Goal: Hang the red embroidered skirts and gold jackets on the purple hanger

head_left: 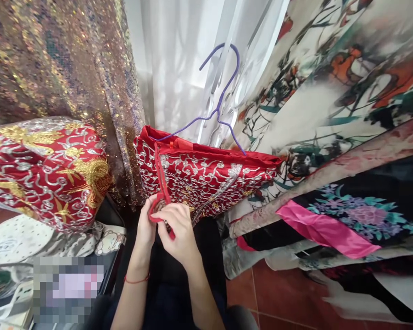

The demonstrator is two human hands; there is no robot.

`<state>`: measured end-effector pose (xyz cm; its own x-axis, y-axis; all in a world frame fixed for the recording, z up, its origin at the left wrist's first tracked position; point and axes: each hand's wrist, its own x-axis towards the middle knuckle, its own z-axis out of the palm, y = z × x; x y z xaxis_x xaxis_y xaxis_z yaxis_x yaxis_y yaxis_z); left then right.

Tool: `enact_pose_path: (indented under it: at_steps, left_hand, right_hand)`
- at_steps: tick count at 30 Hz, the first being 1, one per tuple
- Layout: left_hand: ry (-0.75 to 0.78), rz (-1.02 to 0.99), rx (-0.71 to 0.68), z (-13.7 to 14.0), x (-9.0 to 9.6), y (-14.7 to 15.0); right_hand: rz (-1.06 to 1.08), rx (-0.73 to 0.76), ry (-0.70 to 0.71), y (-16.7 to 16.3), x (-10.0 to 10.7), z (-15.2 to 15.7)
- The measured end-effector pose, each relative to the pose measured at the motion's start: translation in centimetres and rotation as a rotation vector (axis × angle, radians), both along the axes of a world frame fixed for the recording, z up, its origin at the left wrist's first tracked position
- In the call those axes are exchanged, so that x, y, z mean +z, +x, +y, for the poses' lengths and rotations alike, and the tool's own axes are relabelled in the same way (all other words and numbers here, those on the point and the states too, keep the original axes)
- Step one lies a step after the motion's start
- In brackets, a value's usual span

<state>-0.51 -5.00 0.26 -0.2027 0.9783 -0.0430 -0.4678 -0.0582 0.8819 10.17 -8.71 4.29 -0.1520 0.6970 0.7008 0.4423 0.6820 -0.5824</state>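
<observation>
A red garment [206,176] with silver and gold embroidery hangs in front of me on a purple wire hanger [217,110]. The hanger's hook points up, and its lower part goes down inside the garment's open top. My left hand [147,220] is closed round the red edge strip [162,176] of the garment's front opening. Beside it, my right hand [177,224] pinches the same red edging, its fingers bent and close to the left fingertips. Part of the edging is hidden behind the fingers.
Another red embroidered piece [62,174] lies bunched at left, above dotted white fabric [20,238]. Sequinned cloth [65,68] and a white curtain [175,59] hang behind. Floral fabric [313,91] and black cloth with a pink band [326,229] fill the right.
</observation>
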Motion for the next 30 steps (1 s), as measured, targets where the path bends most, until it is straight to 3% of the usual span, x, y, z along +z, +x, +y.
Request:
enact_pose_path:
  at_steps: [7, 11, 18, 26, 30]
  left_hand:
    - [0.051, 0.146, -0.104, -1.7, 0.3, 0.1]
    - [0.067, 0.216, -0.067, -1.6, 0.3, 0.3]
    - [0.129, 0.359, -0.102, -1.4, 0.0, 0.3]
    - [0.105, 0.260, -0.244, -2.0, 0.2, 0.5]
    - [0.114, 0.337, -0.217, -2.0, 1.0, 0.8]
  right_hand:
    - [0.103, -0.073, -0.080, 1.8, -0.9, -0.7]
    - [0.199, -0.024, -0.146, 2.8, -1.6, -0.3]
    - [0.270, -0.205, -0.186, 3.5, -2.0, 0.2]
    - [0.063, 0.096, -0.173, 3.4, -2.0, -0.3]
    - [0.217, -0.089, -0.204, 3.6, -3.4, 0.4]
